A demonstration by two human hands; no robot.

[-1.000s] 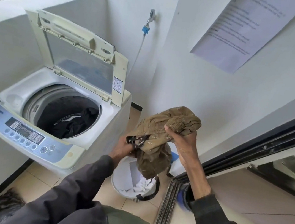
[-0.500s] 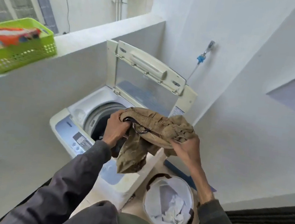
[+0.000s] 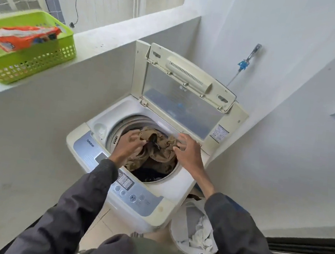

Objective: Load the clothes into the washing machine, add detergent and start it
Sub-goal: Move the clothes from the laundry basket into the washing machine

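Note:
The white top-loading washing machine (image 3: 178, 183) stands with its lid (image 3: 178, 98) raised. A brown garment (image 3: 159, 151) lies bunched in the drum opening on top of dark clothes (image 3: 150, 176). My left hand (image 3: 129, 146) is at the garment's left edge, its fingers curled into the cloth. At the garment's right edge hovers my right hand (image 3: 187, 152), fingers spread and loose and holding nothing. An orange detergent packet (image 3: 23, 37) lies in a green basket (image 3: 66, 51) on the ledge at upper left.
The control panel (image 3: 132, 196) faces me, partly under my left sleeve. A white laundry bin (image 3: 180, 219) with a white cloth (image 3: 202, 234) inside sits on the floor to the right of the machine. A tap and hose (image 3: 252, 53) hang on the wall behind.
Both hands carried the brown garment from above the laundry bin over to the machine and lowered it into the drum. My right hand has let go of it.

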